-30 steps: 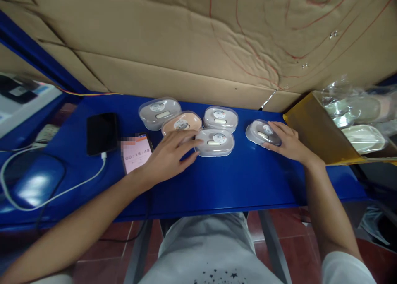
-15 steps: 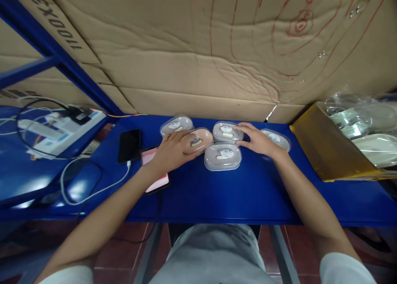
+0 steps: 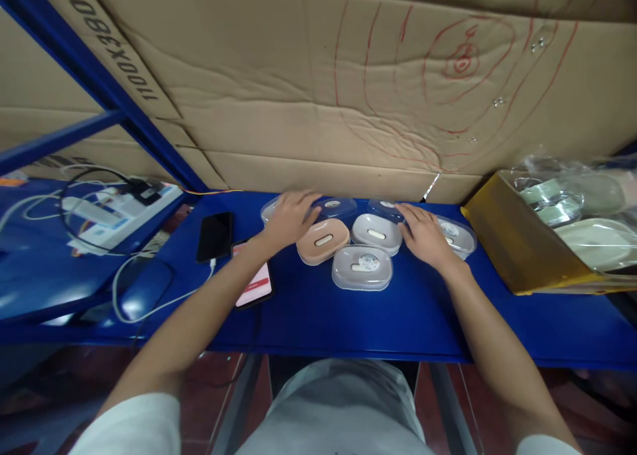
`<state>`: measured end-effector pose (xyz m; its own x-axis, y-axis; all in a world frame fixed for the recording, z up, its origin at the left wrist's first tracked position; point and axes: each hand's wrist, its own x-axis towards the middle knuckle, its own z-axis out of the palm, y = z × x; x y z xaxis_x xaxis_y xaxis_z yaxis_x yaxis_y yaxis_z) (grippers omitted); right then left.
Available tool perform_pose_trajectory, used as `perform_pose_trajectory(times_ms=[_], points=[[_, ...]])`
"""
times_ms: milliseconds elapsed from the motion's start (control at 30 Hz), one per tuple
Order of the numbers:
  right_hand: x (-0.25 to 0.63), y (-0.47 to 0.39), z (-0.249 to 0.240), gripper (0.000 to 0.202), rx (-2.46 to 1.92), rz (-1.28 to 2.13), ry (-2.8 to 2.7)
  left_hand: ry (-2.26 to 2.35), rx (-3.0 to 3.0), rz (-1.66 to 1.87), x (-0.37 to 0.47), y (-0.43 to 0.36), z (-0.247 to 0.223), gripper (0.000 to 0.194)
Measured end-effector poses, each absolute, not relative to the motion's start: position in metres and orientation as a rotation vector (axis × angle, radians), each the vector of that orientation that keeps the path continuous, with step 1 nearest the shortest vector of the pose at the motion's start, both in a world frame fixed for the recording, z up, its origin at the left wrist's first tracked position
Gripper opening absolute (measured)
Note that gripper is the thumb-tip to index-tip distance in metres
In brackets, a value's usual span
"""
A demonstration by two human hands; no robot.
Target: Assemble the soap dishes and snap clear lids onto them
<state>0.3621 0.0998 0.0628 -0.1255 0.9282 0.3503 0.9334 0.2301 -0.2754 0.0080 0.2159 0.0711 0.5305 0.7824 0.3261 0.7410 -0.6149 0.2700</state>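
Open room along the worktop [image 3: 318,322]'s front edge. Lidded box [image 3: 362,269] nearest, mid-width; behind, peach box [image 3: 323,241] and grey box [image 3: 377,234], seemingly uncovered. Left hand [image 3: 291,219], part-curled, blurred, by left clear lid [image 3: 338,207]; right hand [image 3: 423,233], loosely spread, by right clear lid [image 3: 384,209]; can't tell if either grips. Keep lids low, flat; back edge tight.

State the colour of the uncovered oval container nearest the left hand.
The oval container is peach, best seen in the head view.

Likely a workshop or packing station: blue metal bench [image 3: 308,322], cardboard [image 3: 249,77] backing with printed dimensions, carton [image 3: 497,236] of plastic-wrapped goods, several similar boxes [image 3: 362,272], tiled floor [image 3: 478,408].
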Motion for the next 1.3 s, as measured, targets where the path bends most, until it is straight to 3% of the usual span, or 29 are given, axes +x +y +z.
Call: perform_pose_trajectory(times_ms=[67, 133, 233, 300, 433, 667, 833, 967, 1100, 1300], points=[[0.351, 0.088, 0.068, 0.051, -1.538, 0.072, -2.115, 1.454, 2.616, 0.631, -0.015, 0.225, 0.072, 0.054], [0.335, 0.074, 0.071, 0.052, -1.343, 0.224, -2.230, 1.560, 2.512, 0.472, -0.041, 0.235, 0.071, 0.073], [0.311, 0.058, 0.067, 0.074, -1.210, 0.336, -2.402, 1.532, 2.436, 0.405, -0.065, 0.245, 0.063, 0.087], [0.301, 0.055, 0.062, 0.077, -1.215, 0.328, -2.443, 1.498, 2.417, 0.470, -0.071, 0.248, 0.057, 0.081], [0.304, 0.059, 0.062, 0.064, -1.206, 0.281, -2.358, 1.503, 2.374, 0.637, -0.072, 0.252, 0.046, 0.079], [0.351, 0.085, 0.057, 0.065, -1.627, -0.163, -2.010, 1.563, 2.352, 0.620, -0.070, 0.265, 0.033, 0.071], [0.357, 0.092, 0.050, 0.050, -1.685, -0.336, -2.008, 1.611, 2.441, 0.673, -0.060, 0.242, 0.041, 0.066], [0.334, 0.084, 0.048, 0.042, -1.542, -0.124, -2.241, 1.569, 2.732, 0.555, -0.051, 0.215, 0.046, 0.049], [0.323, 0.081, 0.041, 0.047, -1.590, 0.076, -2.316, 1.578, 2.791, 0.481, -0.043, 0.206, 0.042, 0.044], [0.335, 0.084, 0.039, 0.044, -1.638, 0.182, -2.244, 1.501, 2.631, 0.702, -0.043, 0.214, 0.038, 0.041]])
